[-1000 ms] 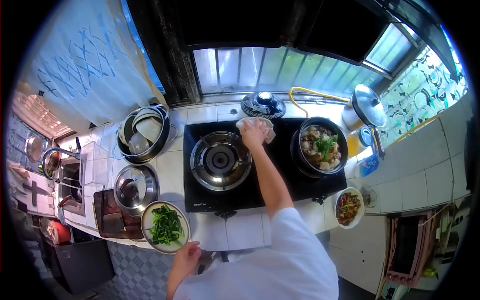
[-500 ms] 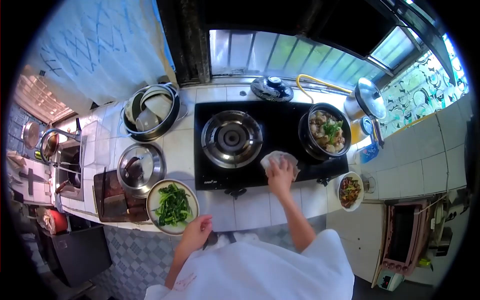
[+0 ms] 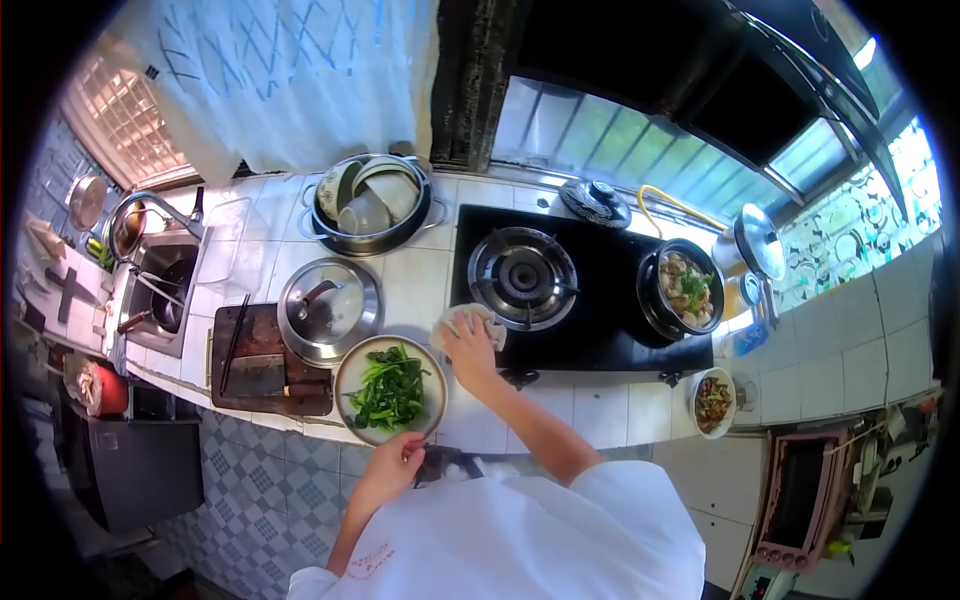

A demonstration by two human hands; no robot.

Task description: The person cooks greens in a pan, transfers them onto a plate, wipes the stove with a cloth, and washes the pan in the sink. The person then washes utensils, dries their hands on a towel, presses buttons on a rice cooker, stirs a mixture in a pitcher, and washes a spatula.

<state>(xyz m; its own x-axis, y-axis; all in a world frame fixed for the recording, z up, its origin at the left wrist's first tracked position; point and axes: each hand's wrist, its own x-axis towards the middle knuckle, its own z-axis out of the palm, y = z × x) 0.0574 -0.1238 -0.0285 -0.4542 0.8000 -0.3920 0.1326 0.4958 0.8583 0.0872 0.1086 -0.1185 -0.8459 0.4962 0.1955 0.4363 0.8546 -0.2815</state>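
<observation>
My right hand (image 3: 468,345) presses a pale cloth (image 3: 442,324) against the left front corner of the black gas stove (image 3: 590,345), its fingers spread over the cloth. Just left of it sits a round plate (image 3: 352,372) of cooked leafy greens (image 3: 388,390). By the front rim of that plate is my left hand (image 3: 395,468), its fingers loosely curled together with nothing showing in them. The stove's left burner (image 3: 523,280) is bare metal. On the right burner stands a dark pot (image 3: 655,300) of food topped with chopped herbs (image 3: 692,290).
A glass-lidded pan (image 3: 330,310) overlaps a cutting board (image 3: 222,350) bearing a cleaver (image 3: 255,376) and chopsticks. Behind are a basin of bowls (image 3: 350,240) and a patterned lid (image 3: 594,202). A bowl of food (image 3: 712,402) stands right; the sink (image 3: 165,290) lies far left.
My right hand has slid the cloth left along the stove's front to its left corner, near the plate. My left hand stays low by the plate, while the view has turned left.
</observation>
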